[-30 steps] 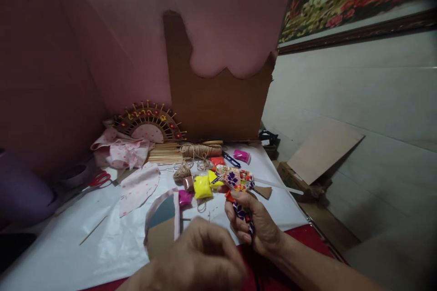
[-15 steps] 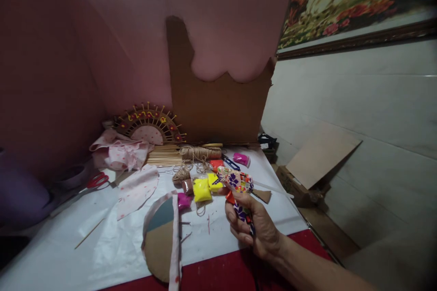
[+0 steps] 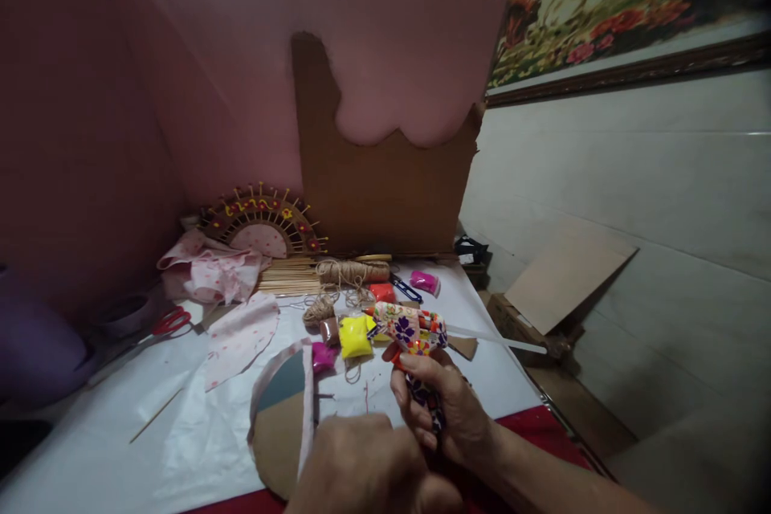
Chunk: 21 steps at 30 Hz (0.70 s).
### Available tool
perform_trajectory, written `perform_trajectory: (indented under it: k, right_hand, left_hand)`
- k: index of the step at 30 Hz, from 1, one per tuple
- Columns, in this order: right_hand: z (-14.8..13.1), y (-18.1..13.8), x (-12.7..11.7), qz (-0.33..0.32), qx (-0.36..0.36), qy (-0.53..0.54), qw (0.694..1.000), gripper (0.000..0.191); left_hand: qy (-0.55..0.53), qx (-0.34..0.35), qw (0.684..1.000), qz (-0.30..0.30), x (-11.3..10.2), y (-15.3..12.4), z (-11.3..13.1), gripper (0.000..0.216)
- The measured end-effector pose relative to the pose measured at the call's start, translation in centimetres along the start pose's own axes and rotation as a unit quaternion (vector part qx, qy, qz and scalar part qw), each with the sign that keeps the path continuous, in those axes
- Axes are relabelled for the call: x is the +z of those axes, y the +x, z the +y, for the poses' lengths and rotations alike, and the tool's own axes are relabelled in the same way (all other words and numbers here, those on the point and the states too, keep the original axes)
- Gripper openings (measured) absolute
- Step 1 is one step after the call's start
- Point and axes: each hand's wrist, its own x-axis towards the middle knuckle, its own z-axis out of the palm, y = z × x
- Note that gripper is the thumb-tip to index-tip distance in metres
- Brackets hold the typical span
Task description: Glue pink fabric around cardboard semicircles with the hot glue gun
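My right hand (image 3: 442, 393) is wrapped round the handle of a glue gun (image 3: 409, 329) with a colourful floral cover. Its nozzle points left, and a long translucent glue stick (image 3: 511, 343) sticks out of its back end. Low in the picture, my left hand (image 3: 367, 462) shows its back and knuckles, smeared by motion; its fingers are hidden. Just left of that hand lies a half-round cardboard piece (image 3: 277, 434), part blue-grey, with a pale pink fabric strip (image 3: 307, 385) along its straight edge. My left hand covers the strip's lower end.
Clay packets (image 3: 355, 336), twine (image 3: 352, 271), a cutter knife (image 3: 406, 287) and bamboo sticks (image 3: 289, 275) lie farther back. Left are spotted fabric (image 3: 244, 337), red-handled scissors (image 3: 173, 321) and a single stick (image 3: 155, 415). A decorated half-round fan shape (image 3: 259, 213) and cut cardboard (image 3: 385, 193) stand behind.
My left hand has come into view at the bottom, over the fabric strip's lower end. My right hand has shifted slightly left and down with the glue gun, and more glue stick shows.
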Motion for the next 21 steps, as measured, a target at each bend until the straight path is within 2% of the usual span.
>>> perform_trajectory:
  k: [1, 2, 3, 5, 7, 9, 13, 16, 19, 21]
  right_hand:
    - [0.1, 0.0, 0.1, -0.003, -0.007, -0.011, 1.0, 0.041]
    - [0.1, -0.1, 0.1, -0.004, -0.016, -0.024, 1.0, 0.042]
    - [0.1, -0.2, 0.2, -0.002, -0.028, -0.037, 0.999, 0.042]
    - [0.1, -0.3, 0.4, 0.003, -0.051, -0.069, 0.996, 0.042]
    - [0.0, -0.5, 0.6, 0.012, -0.07, -0.107, 0.992, 0.043]
    - [-0.2, -0.8, 0.8, 0.024, -0.084, -0.146, 0.985, 0.043]
    - [-0.2, -1.1, 1.1, 0.049, -0.096, -0.223, 0.969, 0.043]
    - [-0.2, -1.5, 1.3, 0.069, -0.108, -0.257, 0.958, 0.043]
    - [-0.3, -1.9, 1.4, 0.07, -0.121, -0.304, 0.942, 0.043]
    - [-0.5, -2.3, 1.6, 0.073, -0.129, -0.342, 0.928, 0.041]
  left_hand:
    - [0.009, 0.009, 0.999, 0.053, -0.3, 0.4, 0.3, 0.014]
    - [0.029, 0.033, 0.983, 0.176, -0.6, 0.7, 0.6, 0.015]
    - [0.039, 0.042, 0.965, 0.256, -0.9, 0.9, 0.9, 0.013]
    - [0.03, 0.026, 0.935, 0.352, -1.5, 1.1, 1.3, 0.012]
    - [0.028, 0.002, 0.928, 0.372, -1.9, 1.3, 1.2, 0.015]
    - [0.092, 0.008, 0.923, 0.374, -2.3, 1.4, 0.8, 0.015]
    - [0.303, 0.114, 0.872, 0.368, -2.8, 1.6, -0.2, 0.007]
    - [0.391, 0.194, 0.826, 0.356, -2.8, 1.8, -0.3, 0.006]
    - [0.434, 0.211, 0.799, 0.359, -2.7, 2.1, 0.0, 0.005]
    - [0.434, 0.205, 0.8, 0.36, -2.7, 2.2, 0.1, 0.004]
